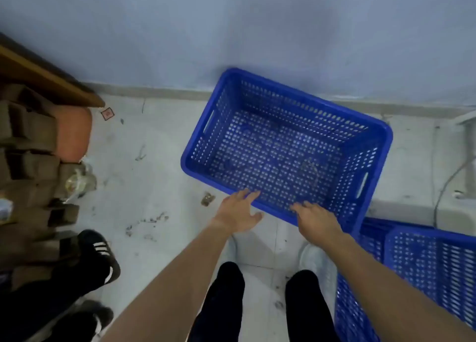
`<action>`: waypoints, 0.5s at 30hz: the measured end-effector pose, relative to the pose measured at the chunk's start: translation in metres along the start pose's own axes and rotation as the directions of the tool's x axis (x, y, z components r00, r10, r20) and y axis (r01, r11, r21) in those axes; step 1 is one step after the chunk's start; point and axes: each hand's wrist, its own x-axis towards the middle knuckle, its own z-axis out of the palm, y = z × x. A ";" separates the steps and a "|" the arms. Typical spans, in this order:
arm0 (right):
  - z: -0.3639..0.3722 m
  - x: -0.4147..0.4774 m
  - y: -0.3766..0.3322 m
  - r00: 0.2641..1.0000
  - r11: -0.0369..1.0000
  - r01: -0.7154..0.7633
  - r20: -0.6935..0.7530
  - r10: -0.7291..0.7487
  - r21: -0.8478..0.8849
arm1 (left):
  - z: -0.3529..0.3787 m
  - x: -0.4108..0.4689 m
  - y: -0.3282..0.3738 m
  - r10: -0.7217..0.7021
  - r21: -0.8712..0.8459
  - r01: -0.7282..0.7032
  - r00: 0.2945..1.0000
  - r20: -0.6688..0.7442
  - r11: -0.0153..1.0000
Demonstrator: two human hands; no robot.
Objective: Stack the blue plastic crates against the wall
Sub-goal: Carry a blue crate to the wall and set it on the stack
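Observation:
An empty blue perforated crate (286, 146) sits skewed in front of the pale blue wall (231, 32), with its far corner near the skirting. Whether it rests on the floor or hangs just above it, I cannot tell. My left hand (238, 213) grips the crate's near rim, fingers inside and thumb outside. My right hand (315, 219) holds the same rim a little to the right, its fingers curled over the edge. More blue crates (425, 272) stand at the lower right beside my right leg.
Another person's black striped shoes (100, 254) stand at the lower left. Cardboard boxes (28, 146) and a wooden tabletop edge (49, 79) fill the left side. A cable (443, 189) trails down on the right. The tiled floor (144, 187) is littered with small scraps.

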 end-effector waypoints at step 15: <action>0.095 0.068 0.038 0.957 0.922 0.253 0.212 -0.196 -0.293 | 0.016 0.082 -0.054 0.129 0.525 -0.137 0.990 0.053 0.840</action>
